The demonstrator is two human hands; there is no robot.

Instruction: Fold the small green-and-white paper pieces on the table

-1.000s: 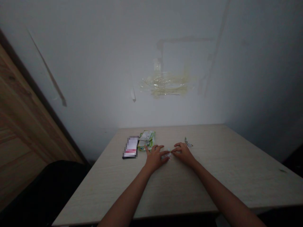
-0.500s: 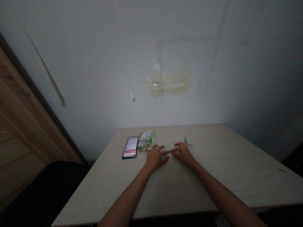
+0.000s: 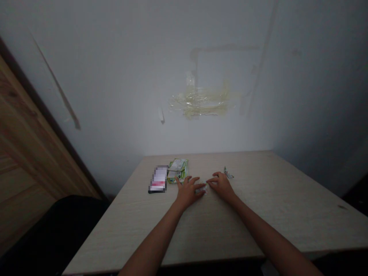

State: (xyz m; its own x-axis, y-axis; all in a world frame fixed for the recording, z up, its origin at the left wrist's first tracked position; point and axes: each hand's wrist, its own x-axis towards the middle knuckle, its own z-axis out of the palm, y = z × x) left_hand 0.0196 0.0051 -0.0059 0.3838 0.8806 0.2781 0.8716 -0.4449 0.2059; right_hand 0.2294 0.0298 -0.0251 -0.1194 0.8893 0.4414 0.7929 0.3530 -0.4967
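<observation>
My left hand [image 3: 188,193] lies palm down on the table with its fingers spread. Its fingertips rest on a small pale printed piece [image 3: 205,188], mostly covered, so its kind is unclear. From the other side, my right hand [image 3: 224,187] reaches to the upper right edge of that piece, thumb and fingers drawn together in a pinch. Whatever sits between those fingertips is too small to make out. A torn-looking green and white scrap [image 3: 229,174] lies just beyond my right hand. Green and white packets [image 3: 178,165] are stacked past my left fingers.
A phone [image 3: 159,179] with a blurred screen lies left of the packets. The pale wooden table [image 3: 143,230] meets a wall [image 3: 120,96] bearing old tape [image 3: 205,103]. A wooden panel [image 3: 28,115] and a dark object [image 3: 57,230] stand at the left.
My right fingertips have shifted slightly up and away from my left fingers, showing a little more of the pale piece. My left hand stays in place.
</observation>
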